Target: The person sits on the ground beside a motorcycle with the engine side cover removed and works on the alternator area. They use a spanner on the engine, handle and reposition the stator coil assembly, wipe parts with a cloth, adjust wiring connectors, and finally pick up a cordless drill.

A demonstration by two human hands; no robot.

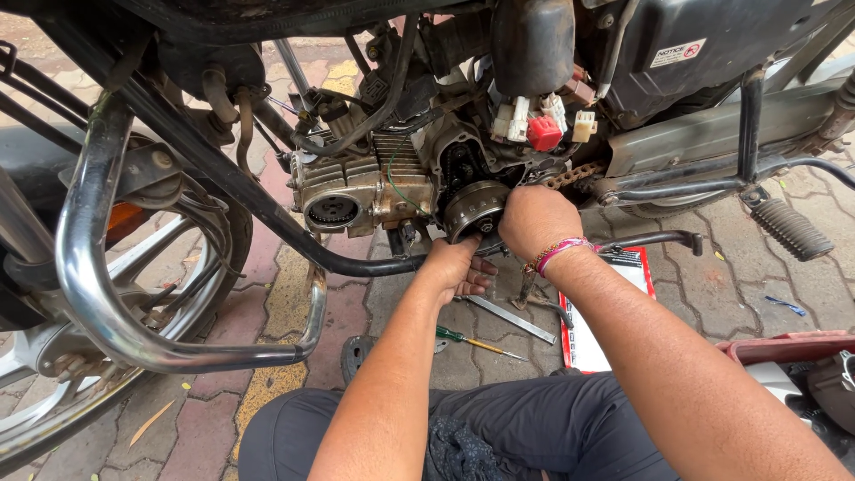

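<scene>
Motorcycle engine [374,183] exposed, side cover off. Round metal rotor [472,210] sits at the engine's right end, just below the red connector [544,133]. Left hand [459,267] cups the rotor from underneath, fingers curled against its lower rim. Right hand [537,220] closed in a fist pressed to the rotor's right side; whether it grips anything cannot be told. Below the rotor, on the paving, lie a green-handled screwdriver [472,341] and a flat metal bar [508,319]. Chrome crash guard [98,258] stands left of the engine.
</scene>
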